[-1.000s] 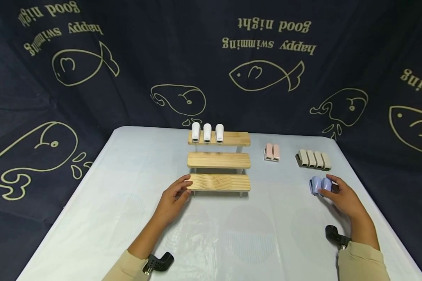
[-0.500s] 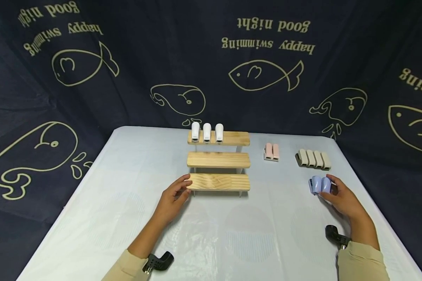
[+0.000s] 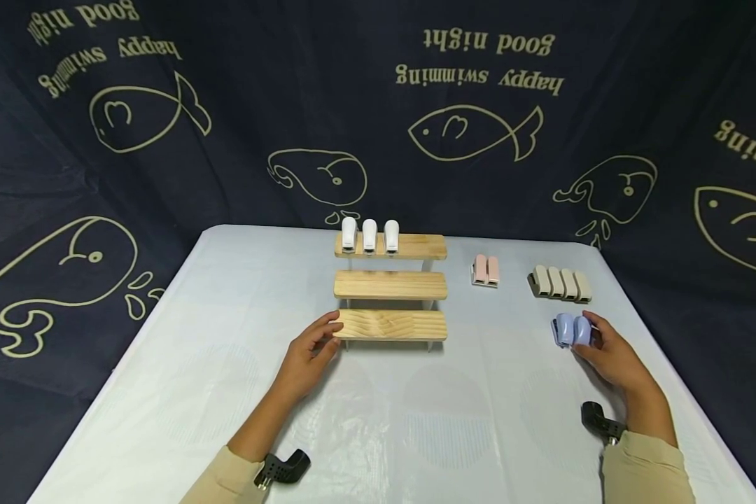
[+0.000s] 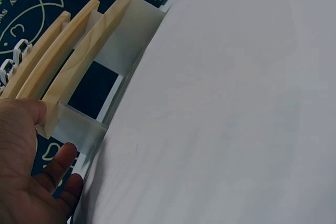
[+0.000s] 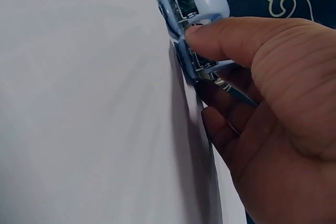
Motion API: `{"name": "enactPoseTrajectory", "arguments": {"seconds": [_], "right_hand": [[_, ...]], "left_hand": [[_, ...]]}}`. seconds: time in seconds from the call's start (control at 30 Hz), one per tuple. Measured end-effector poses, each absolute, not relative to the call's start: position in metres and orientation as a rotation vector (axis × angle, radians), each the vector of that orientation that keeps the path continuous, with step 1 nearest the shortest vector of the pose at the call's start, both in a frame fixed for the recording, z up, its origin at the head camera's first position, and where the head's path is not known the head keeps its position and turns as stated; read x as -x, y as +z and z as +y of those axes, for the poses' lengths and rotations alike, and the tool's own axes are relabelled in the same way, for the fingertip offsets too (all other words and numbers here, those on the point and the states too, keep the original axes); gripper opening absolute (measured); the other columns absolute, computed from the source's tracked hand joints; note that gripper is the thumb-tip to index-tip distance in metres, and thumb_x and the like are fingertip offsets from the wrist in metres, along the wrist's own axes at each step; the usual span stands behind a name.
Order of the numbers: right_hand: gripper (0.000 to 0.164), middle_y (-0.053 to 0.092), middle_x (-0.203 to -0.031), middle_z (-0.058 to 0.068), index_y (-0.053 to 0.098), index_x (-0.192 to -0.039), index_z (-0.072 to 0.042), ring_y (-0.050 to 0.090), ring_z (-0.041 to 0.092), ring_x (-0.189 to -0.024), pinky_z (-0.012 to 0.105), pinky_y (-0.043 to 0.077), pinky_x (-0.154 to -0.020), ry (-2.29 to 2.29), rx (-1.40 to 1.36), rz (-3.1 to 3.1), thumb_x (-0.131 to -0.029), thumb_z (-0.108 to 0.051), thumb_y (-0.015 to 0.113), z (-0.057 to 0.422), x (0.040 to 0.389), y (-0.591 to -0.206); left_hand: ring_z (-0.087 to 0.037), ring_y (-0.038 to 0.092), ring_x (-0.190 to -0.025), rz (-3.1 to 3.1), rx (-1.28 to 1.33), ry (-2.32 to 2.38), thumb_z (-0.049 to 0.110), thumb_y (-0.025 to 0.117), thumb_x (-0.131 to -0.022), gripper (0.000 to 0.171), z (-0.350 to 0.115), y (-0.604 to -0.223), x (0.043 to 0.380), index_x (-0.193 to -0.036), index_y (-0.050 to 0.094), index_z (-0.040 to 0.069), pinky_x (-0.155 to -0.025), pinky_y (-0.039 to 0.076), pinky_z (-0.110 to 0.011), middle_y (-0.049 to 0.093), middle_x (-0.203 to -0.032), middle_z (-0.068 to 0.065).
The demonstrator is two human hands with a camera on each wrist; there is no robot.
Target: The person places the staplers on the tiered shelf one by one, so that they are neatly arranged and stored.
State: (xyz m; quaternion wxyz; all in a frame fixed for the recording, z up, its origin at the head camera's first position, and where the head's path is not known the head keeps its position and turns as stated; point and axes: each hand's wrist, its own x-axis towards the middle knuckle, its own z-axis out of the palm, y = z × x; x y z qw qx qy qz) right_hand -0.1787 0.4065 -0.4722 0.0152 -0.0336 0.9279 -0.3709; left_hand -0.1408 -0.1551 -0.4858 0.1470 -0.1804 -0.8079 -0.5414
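My right hand (image 3: 612, 355) holds the right one of two light-blue mini staplers between thumb and fingers. The left blue stapler (image 3: 565, 330) stands close beside it; in the right wrist view the metal front of the far blue stapler (image 5: 184, 2) shows past my thumb. My left hand (image 3: 306, 355) holds the left end of the lowest board of a three-tier wooden stand (image 3: 393, 325), the thumb at its front corner. The left wrist view shows the thumb on the board's end, with other fingers (image 4: 62, 162) loose below it. Three white mini staplers (image 3: 369, 236) stand on the top tier.
Two pink mini staplers (image 3: 486, 270) sit right of the stand. Several beige mini staplers (image 3: 561, 283) stand in a row behind the blue ones. A white-covered table (image 3: 227, 420) lies below, and a dark printed cloth (image 3: 327, 84) hangs behind it.
My right thumb has slid slightly right and toward me on the blue staplers. The left hand stays in place at the stand, and the head view has shifted a little.
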Motion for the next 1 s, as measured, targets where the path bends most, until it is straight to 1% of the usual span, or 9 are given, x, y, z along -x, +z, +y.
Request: {"name": "enactPoseTrajectory", "arguments": {"seconds": [0.03,0.1,0.2,0.33,0.4,0.63,0.77,0.83,1.0], "right_hand": [[0.076,0.027,-0.141,0.049,0.014,-0.153,0.009,0.032,0.063,-0.127,0.070,0.029,-0.101,-1.162,0.106,2.876,-0.095,-0.002,0.062,0.407,0.179,-0.472],[0.077,0.024,-0.142,0.049,0.012,-0.153,0.008,0.029,0.064,-0.129,0.071,0.025,-0.102,-1.161,0.099,2.863,-0.095,-0.003,0.062,0.407,0.179,-0.473],[0.077,0.023,-0.144,0.049,0.012,-0.153,0.008,0.027,0.064,-0.130,0.070,0.023,-0.104,-1.167,0.090,2.863,-0.096,-0.004,0.061,0.407,0.179,-0.473],[0.075,0.025,-0.143,0.048,0.014,-0.153,0.008,0.029,0.064,-0.129,0.070,0.025,-0.103,-1.166,0.074,2.886,-0.095,-0.002,0.060,0.405,0.178,-0.473],[0.074,0.026,-0.143,0.048,0.015,-0.153,0.008,0.030,0.064,-0.129,0.070,0.026,-0.102,-1.167,0.067,2.896,-0.095,-0.002,0.060,0.404,0.178,-0.473],[0.075,0.031,-0.141,0.047,0.016,-0.154,0.006,0.040,0.061,-0.123,0.068,0.034,-0.098,-1.129,0.006,2.949,-0.096,-0.007,0.062,0.403,0.177,-0.470],[0.075,0.033,-0.140,0.047,0.016,-0.155,0.006,0.043,0.059,-0.122,0.066,0.037,-0.096,-1.135,0.001,2.965,-0.096,-0.006,0.062,0.402,0.176,-0.466],[0.076,0.032,-0.141,0.046,0.015,-0.155,0.004,0.041,0.060,-0.124,0.066,0.036,-0.097,-1.155,-0.002,2.959,-0.097,-0.009,0.062,0.402,0.175,-0.464],[0.076,0.022,-0.148,0.044,0.012,-0.156,0.003,0.027,0.064,-0.131,0.069,0.024,-0.105,-1.274,0.039,2.927,-0.099,-0.009,0.060,0.403,0.175,-0.461]], "left_hand": [[-0.024,0.060,-0.104,-2.328,0.515,-1.557,0.006,0.065,-0.096,0.027,-0.154,-0.485,0.140,-0.122,0.066,0.001,-0.083,0.053,-0.027,0.053,-0.144,-0.010],[-0.028,0.061,-0.104,-2.335,0.512,-1.551,0.002,0.065,-0.095,0.026,-0.152,-0.475,0.136,-0.121,0.066,-0.003,-0.082,0.053,-0.028,0.053,-0.143,-0.015],[-0.028,0.060,-0.105,-2.344,0.498,-1.563,0.001,0.065,-0.095,0.027,-0.152,-0.475,0.136,-0.122,0.066,-0.003,-0.083,0.053,-0.029,0.053,-0.144,-0.014],[-0.021,0.059,-0.107,-2.362,0.476,-1.593,0.007,0.066,-0.096,0.027,-0.155,-0.485,0.141,-0.123,0.067,0.004,-0.085,0.053,-0.028,0.052,-0.145,-0.003],[-0.020,0.059,-0.108,-2.373,0.468,-1.602,0.009,0.065,-0.097,0.027,-0.156,-0.484,0.141,-0.124,0.067,0.005,-0.086,0.053,-0.028,0.052,-0.146,0.000],[-0.021,0.058,-0.108,-2.369,0.474,-1.608,0.009,0.065,-0.097,0.027,-0.156,-0.483,0.140,-0.124,0.067,0.005,-0.086,0.052,-0.027,0.052,-0.146,0.000],[-0.020,0.058,-0.108,-2.373,0.470,-1.607,0.009,0.065,-0.097,0.027,-0.155,-0.482,0.140,-0.124,0.066,0.005,-0.086,0.052,-0.027,0.052,-0.146,0.000],[-0.020,0.058,-0.107,-2.376,0.466,-1.608,0.009,0.065,-0.098,0.027,-0.155,-0.482,0.140,-0.124,0.066,0.005,-0.086,0.052,-0.027,0.052,-0.146,0.000],[-0.020,0.058,-0.107,-2.375,0.470,-1.602,0.008,0.064,-0.098,0.026,-0.155,-0.483,0.140,-0.124,0.066,0.004,-0.086,0.053,-0.028,0.052,-0.146,-0.001]]}}
